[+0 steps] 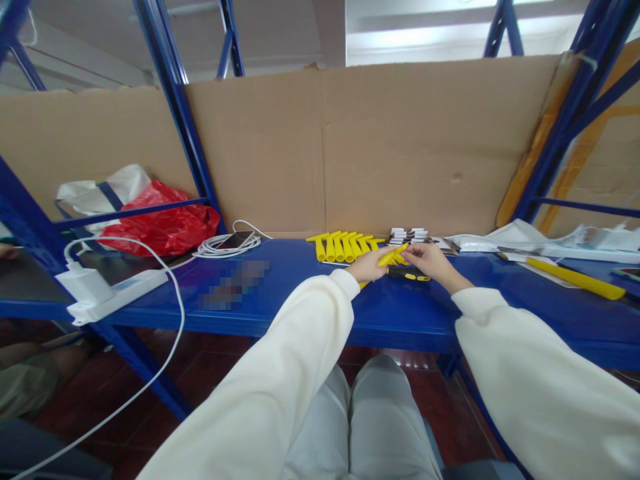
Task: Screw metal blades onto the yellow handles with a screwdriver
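Note:
My left hand (367,267) is closed around a yellow plastic piece (391,256), held just above the blue shelf top (300,280). At the right end of that piece, the fingertips of my right hand (429,260) are pinched together; whether they also hold something small is hidden. Just below the hands lies a black-and-yellow screwdriver-like handle (409,274). Behind my left hand, several similar yellow pieces (340,247) with thin stems and wide tubular ends lie side by side in a row. Small white-and-black parts (407,235) are stacked behind the hands.
A long yellow strip (575,277) and white plastic wrapping (520,235) lie at right. To the left are a coiled white cable (213,247), a phone (237,239), a power strip (125,293) and a red bag (160,217). Cardboard (400,147) walls off the back; blue posts (175,107) flank it.

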Demonstrator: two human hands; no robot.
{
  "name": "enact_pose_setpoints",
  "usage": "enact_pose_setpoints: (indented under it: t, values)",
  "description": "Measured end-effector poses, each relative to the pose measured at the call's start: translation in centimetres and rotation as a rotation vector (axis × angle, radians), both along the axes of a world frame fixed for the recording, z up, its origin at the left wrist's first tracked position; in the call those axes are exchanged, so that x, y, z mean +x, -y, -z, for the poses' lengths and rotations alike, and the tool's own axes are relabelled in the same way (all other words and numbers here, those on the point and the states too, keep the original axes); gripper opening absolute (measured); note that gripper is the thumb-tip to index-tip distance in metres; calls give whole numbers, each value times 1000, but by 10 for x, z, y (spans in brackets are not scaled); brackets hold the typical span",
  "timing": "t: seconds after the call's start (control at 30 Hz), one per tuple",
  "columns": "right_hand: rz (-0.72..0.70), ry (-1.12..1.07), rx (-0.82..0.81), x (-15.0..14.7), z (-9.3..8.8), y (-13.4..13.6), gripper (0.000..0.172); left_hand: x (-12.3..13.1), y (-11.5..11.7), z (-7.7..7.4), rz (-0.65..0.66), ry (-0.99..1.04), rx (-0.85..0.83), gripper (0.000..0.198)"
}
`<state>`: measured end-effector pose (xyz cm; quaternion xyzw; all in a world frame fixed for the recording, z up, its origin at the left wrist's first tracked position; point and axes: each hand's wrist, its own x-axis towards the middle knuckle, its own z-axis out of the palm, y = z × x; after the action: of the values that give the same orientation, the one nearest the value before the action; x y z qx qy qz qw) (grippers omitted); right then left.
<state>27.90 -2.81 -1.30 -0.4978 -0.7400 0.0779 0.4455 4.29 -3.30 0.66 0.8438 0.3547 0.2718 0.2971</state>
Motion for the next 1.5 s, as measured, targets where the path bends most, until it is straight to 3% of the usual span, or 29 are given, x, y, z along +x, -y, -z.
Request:
enact_pose_setpoints:
  t: [0.37, 0.53, 0.67, 0.87, 1.03, 1.3, 1.5]
  values:
    - [5, -54, -13, 5, -1, 0, 39, 2, -4, 3, -31, 39, -59, 87]
    - [210, -20, -28, 34, -1, -7, 34, 0, -1, 1, 9, 64, -20, 86]
    - [440, 252, -110, 56, 1, -10, 21, -2, 0, 0, -4, 73, -3, 85]
    - [550, 485, -230, 58, 5, -10, 18, -1, 4, -3, -21, 20, -2, 86]
    - [537, 569, -279, 53, 3, -13, 17, -1, 6, -4, -33, 15, -12, 86]
    - [515, 515, -288, 43, 1, -8, 18, -1, 9, -9, -69, 147, -48, 90]
    - [567, 525, -278, 42, 0, -7, 14, 27, 10, -10, -47, 258, -237, 95]
